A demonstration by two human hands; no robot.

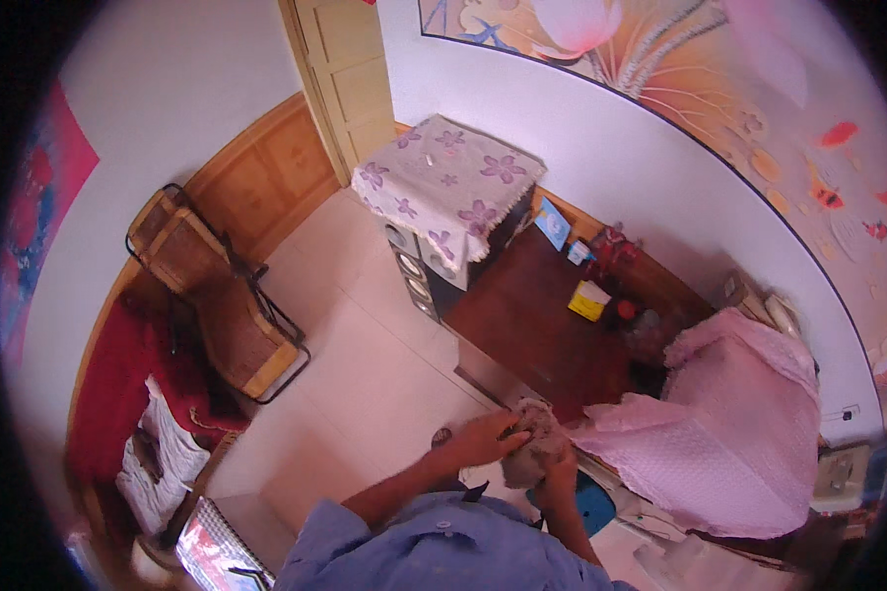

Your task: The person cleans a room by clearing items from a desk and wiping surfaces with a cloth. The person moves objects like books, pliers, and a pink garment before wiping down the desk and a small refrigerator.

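A crumpled greyish-brown cloth (526,465) is bunched between my two hands in front of my body. My left hand (497,437) grips its left side, with the fingers curled into the folds. On the other side, my right hand (558,470) has hold of the cloth too. Both are beside the front edge of a dark reddish-brown cabinet top (517,325). A pink quilted cover (709,436) drapes over something just to the right, and one corner of it reaches close to my right hand. What the cover hides cannot be seen.
A yellow box (589,301), a blue card (553,223) and a red ornament (615,245) stand along the cabinet's back. Flower-patterned cloth (451,177) covers a speaker (414,281) at its far end. Leftward are a folding recliner (222,310) and a red-covered seat (118,369). Behind my right hand is a blue object (595,504).
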